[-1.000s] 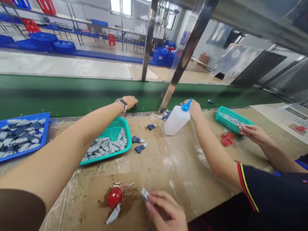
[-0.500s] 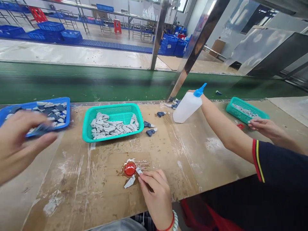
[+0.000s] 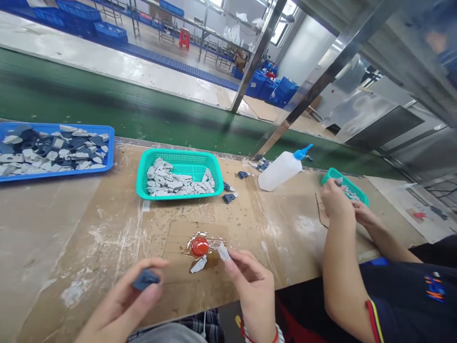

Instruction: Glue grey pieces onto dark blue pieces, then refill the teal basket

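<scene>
**Ana:** Dark blue part (image 3: pixel 145 279) sits pinched in the left hand (image 3: pixel 123 305), at seven o'clock from the red cap (image 3: pixel 200 246).

**Ben:** And the right hand (image 3: pixel 250 281)?

**Ana:** Fingers closed on a small grey piece (image 3: pixel 224 252), just at three o'clock of the cap. The two aren't joined yet, I'd say; the teal basket (image 3: pixel 179 194) and blue tray (image 3: pixel 107 164) remain well stocked.

At lower left of the frame we saw a dark blue-grey piece (image 3: pixel 145 279). A red cap (image 3: pixel 200 246) sat centre. Upper centre, the basket (image 3: pixel 178 157) was teal.
</scene>
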A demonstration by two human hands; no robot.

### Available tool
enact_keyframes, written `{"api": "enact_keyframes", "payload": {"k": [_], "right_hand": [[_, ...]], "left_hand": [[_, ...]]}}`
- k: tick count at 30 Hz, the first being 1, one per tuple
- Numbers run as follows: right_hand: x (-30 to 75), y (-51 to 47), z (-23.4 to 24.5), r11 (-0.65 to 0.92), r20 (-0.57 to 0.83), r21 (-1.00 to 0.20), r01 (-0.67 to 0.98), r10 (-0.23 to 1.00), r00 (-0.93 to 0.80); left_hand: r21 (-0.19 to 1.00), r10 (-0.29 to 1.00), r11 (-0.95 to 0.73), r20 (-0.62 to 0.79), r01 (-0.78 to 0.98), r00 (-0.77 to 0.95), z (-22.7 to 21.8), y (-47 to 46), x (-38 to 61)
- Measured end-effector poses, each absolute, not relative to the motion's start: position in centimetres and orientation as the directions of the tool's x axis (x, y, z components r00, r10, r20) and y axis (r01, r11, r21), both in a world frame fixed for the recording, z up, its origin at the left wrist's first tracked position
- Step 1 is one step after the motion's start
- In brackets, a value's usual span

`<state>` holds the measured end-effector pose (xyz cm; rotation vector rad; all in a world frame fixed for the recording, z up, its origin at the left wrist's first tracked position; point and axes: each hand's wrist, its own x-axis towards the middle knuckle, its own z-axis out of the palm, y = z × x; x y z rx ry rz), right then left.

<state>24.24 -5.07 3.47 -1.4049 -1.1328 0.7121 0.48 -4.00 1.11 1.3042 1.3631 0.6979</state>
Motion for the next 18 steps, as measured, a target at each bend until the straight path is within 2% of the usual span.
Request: {"api": "enact_keyframes", "payload": {"k": [2,6,9,14,18], "right_hand": [[23.9,-5.1,4.4,0.155,0.197,-0.976,0.156,0.931,0.307],[22.5,-5.4,6.0,0.304,0.348,-0.926,0.227,0.917,0.193],[21.6,-5.5,6.3,0.385,0.424,-0.892,0.237,0.895,0.143],[21.2,-5.2,6.3,0.395,0.424,-0.891,0.224,0.900,0.099],[21.5,-5.3,6.3,0.411,0.437,-0.865,0.288,0.899,0.028]], "left_hand": [[0.935,0.900,0.243,-0.317,0.258,0.301,2.7,-3.2,2.6],[0.963,0.847,0.191,-0.260,0.191,0.464,5.1,-2.3,4.7],[0.971,0.858,0.154,-0.223,0.182,0.462,5.0,-2.5,5.0],[0.971,0.900,0.013,-0.116,0.240,0.420,4.4,-3.2,5.2],[0.952,0.917,-0.084,-0.041,0.294,0.396,5.0,-3.4,5.9]]}}
